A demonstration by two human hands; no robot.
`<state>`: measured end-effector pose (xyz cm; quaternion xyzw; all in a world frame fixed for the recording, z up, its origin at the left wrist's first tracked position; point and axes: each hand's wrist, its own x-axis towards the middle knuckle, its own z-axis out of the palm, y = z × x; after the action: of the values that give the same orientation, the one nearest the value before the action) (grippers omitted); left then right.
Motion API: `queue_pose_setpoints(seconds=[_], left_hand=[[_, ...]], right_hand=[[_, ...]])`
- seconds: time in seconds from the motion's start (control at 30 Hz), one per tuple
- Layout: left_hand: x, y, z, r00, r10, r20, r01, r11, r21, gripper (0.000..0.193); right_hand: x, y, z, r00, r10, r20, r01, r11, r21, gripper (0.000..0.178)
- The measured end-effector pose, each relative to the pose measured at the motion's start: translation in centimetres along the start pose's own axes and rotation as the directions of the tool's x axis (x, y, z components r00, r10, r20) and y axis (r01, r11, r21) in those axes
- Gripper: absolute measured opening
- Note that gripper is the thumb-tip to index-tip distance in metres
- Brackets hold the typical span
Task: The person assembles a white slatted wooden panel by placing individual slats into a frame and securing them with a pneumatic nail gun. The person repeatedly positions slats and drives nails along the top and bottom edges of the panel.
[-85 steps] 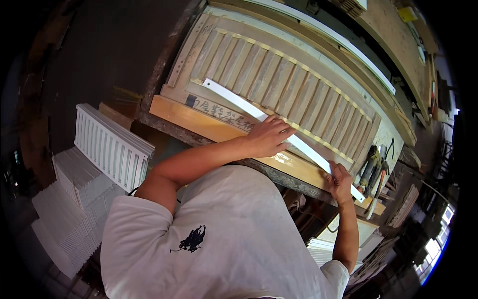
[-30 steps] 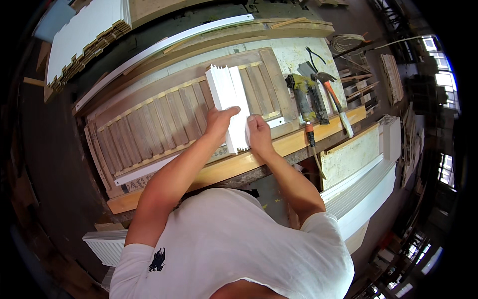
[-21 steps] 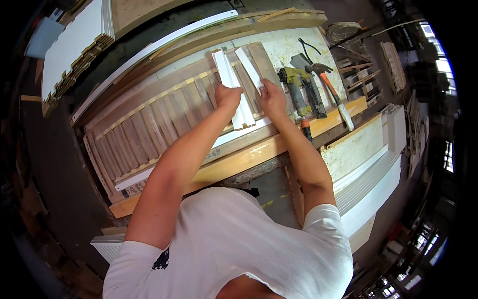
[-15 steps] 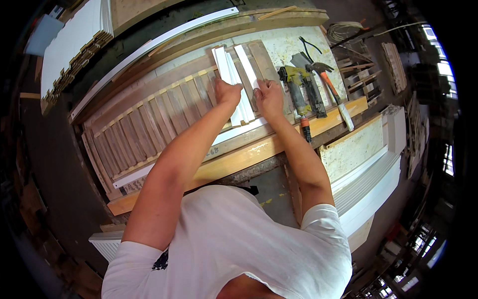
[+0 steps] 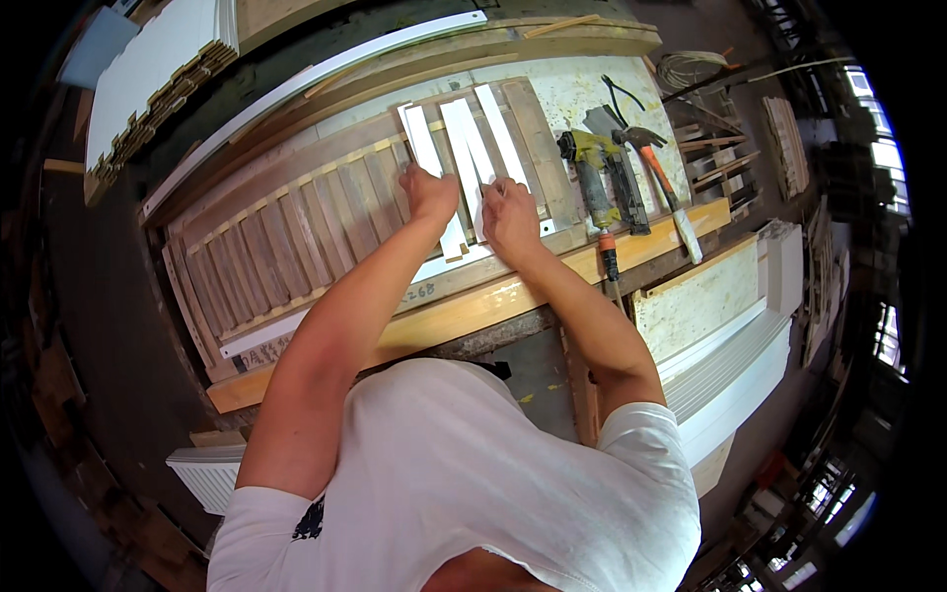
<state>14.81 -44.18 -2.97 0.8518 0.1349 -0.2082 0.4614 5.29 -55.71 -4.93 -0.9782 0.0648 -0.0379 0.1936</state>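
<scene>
My left hand (image 5: 430,193) is closed round the left edge of a small bundle of white slats (image 5: 422,140), which lies across a wooden slotted frame (image 5: 281,255). Just right of it, my right hand (image 5: 511,219) has its fingers pinched on a white slat (image 5: 461,138), whose lower part the hand hides. Another slat leans close against that one. Farther right, a single white slat (image 5: 502,128) lies in the frame, running down behind my right hand. A long white rail (image 5: 264,335) runs along the frame's near side.
Right of the frame lie a yellow nail gun (image 5: 592,158), a claw hammer (image 5: 659,170) with an orange handle and black pliers (image 5: 619,99). A wooden beam (image 5: 464,318) edges the bench nearest me. Stacked white boards (image 5: 153,89) stand far left, more (image 5: 730,380) at right.
My left hand has moved slightly left with its slats. The slats have spread apart, and my right hand has shifted left and down from the single slat to the slats in the middle.
</scene>
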Motion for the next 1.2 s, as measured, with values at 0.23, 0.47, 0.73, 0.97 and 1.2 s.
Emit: queue_pose_setpoints(seconds=[0.23, 0.47, 0.73, 0.97, 1.2], left_hand=[[1.0, -2.3, -1.0, 0.999, 0.052, 0.005, -0.052, 0.999, 0.01, 0.055], [1.5, -2.8, -2.1, 0.998, 0.039, -0.047, -0.043, 0.995, -0.087, 0.045], [2.1, -5.8, -4.6, 0.997, 0.001, -0.071, -0.016, 0.979, -0.204, 0.036], [1.6, -5.5, -5.6, 0.999, -0.011, -0.04, 0.004, 0.986, -0.165, 0.033], [2.5, -7.2, -6.4, 0.996, -0.011, -0.086, -0.002, 0.988, -0.154, 0.038]], right_hand=[[0.3, -3.2, 0.5, 0.993, -0.12, 0.017, 0.121, 0.99, -0.071, 0.045], [-0.3, -3.3, 0.4, 0.993, -0.11, 0.036, 0.111, 0.993, -0.03, 0.038], [1.0, 2.4, 0.2, 0.994, -0.043, -0.1, 0.02, 0.975, -0.221, 0.056], [-0.5, 1.9, -1.1, 0.994, -0.106, -0.017, 0.101, 0.973, -0.206, 0.044], [0.8, -8.4, 1.1, 0.99, -0.132, -0.04, 0.138, 0.955, 0.264, 0.039]])
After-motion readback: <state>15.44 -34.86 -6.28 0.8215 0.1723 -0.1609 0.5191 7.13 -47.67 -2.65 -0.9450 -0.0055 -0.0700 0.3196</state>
